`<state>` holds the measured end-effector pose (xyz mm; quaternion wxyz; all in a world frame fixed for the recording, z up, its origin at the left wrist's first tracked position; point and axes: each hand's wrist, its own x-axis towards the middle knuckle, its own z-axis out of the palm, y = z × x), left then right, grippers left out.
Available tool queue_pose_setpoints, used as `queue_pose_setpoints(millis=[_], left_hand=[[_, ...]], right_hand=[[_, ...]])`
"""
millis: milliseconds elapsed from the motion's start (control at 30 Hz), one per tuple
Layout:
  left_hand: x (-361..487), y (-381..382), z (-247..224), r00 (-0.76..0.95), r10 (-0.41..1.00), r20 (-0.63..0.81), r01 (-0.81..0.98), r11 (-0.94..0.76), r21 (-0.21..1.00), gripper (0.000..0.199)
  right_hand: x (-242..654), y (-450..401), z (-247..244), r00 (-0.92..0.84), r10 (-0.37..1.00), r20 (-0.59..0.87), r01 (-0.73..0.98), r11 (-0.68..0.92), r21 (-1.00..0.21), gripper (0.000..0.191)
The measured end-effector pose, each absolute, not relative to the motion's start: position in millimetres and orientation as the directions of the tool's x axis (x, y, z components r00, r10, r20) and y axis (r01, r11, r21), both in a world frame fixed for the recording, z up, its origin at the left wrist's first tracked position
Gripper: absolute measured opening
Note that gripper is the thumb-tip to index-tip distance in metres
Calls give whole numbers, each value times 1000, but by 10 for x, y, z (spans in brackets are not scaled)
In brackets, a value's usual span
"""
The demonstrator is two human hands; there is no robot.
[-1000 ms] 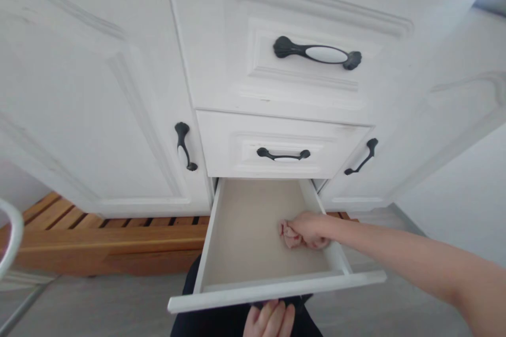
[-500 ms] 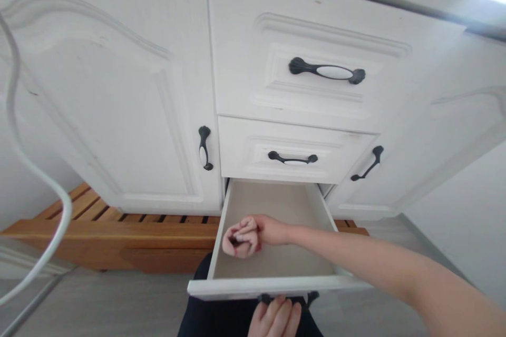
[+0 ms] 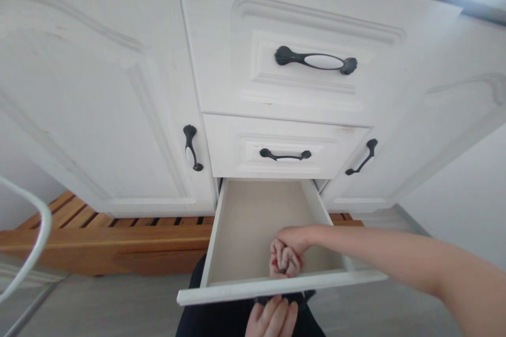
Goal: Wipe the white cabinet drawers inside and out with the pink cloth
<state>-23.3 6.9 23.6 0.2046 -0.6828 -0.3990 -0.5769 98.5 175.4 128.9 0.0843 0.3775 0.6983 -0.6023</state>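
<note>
An open white drawer [image 3: 211, 258] juts out from the bottom of the cabinet. My right hand [image 3: 297, 238] reaches over its right side and is closed on a crumpled pink cloth [image 3: 283, 259] with red bits, close to the inside of the drawer front. Its fingers are largely hidden behind the cloth. At the lower edge of the view, my left hand [image 3: 272, 317] has its fingers curled over the dark handle [image 3: 302, 299] on the drawer front. Part of that handle is covered by the fingers.
Above are two shut drawers with dark handles, a larger upper drawer [image 3: 316, 60] and a smaller lower drawer [image 3: 285, 155]. Cabinet doors flank them. A slatted wooden bench [image 3: 118, 237] runs under the cabinet. A white cable [image 3: 39, 242] hangs at the left.
My right hand has carried the pink cloth from the drawer's left side rightward and nearer the front. My left hand stays at the handle. The view has shifted slightly.
</note>
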Motion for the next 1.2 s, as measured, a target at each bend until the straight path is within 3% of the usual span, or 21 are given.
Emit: queue_pose_setpoints(millis=[167, 267, 333, 400, 533, 633, 767, 900, 967, 1067, 1200], left_hand=[[-203, 101, 242, -8, 255, 967, 780, -603, 165, 33], [-186, 97, 257, -40, 269, 962, 796, -574, 193, 37], [-188, 80, 279, -40, 280, 959, 806, -558, 196, 39], [-194, 58, 303, -13, 295, 955, 801, -569, 187, 38], [-194, 21, 311, -53, 332, 942, 800, -551, 238, 32], [-191, 16, 285, -43, 334, 942, 796, -558, 235, 36], [-190, 26, 270, -13, 313, 950, 803, -563, 196, 35], [-170, 4, 247, -46, 327, 944, 798, -556, 232, 32], [-170, -19, 203, -34, 344, 938, 798, -556, 232, 27], [-205, -49, 80, 26, 380, 925, 806, -555, 205, 24], [-280, -81, -133, 148, 393, 908, 826, -554, 105, 24]], right_hand=[[1618, 1641, 1641, -554, 417, -720, 800, 27, -600, 28], [1607, 1654, 1759, -551, 407, -729, 810, 51, -584, 28], [1479, 1716, 1827, -589, 382, -712, 788, 73, -612, 16], [1273, 1774, 1893, -664, 382, -643, 715, 73, -695, 13], [652, 1698, 1939, -836, 466, -290, 330, 6, -944, 37], [119, 1520, 1853, -920, 362, -148, 158, -3, -987, 50], [-267, 1383, 1787, -977, 209, -41, 35, -28, -999, 46], [-263, 1373, 1944, -966, 213, -143, 133, -64, -989, 51], [-273, 1394, 2021, -980, 153, -124, 123, -18, -992, 45], [-271, 1456, 2037, -995, 62, -80, 83, 49, -995, 35], [108, 1499, 2081, -967, 118, -228, 236, 58, -970, 37]])
